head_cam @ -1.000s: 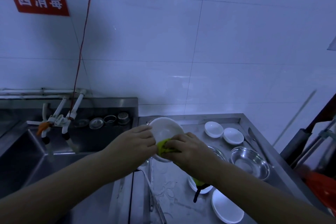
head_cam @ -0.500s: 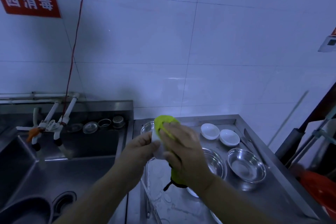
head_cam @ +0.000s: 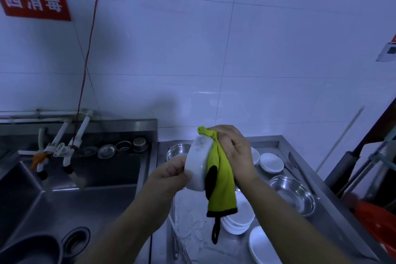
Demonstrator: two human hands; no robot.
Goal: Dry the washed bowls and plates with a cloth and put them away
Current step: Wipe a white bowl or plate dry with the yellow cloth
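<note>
White bowl held on edge above the steel counter, yellow-green cloth pressed against it.

Bowl: plain glossy white, turned sideways, outer wall and foot facing the camera; cloth has a black trim, black patch and hanging loop, draped down the bowl's right side. Surface: steel counter with a wet patch, carrying a stack of white bowls, small white dishes and steel bowls; steel sink to the left with taps, white tiled wall, red sign. Left hand curled round the bowl's left rim, gripping it; right hand clasps the bunched cloth against the bowl's right side, fingers wrapped over the top. Bowl sits between both hands, clear of the counter.
</note>
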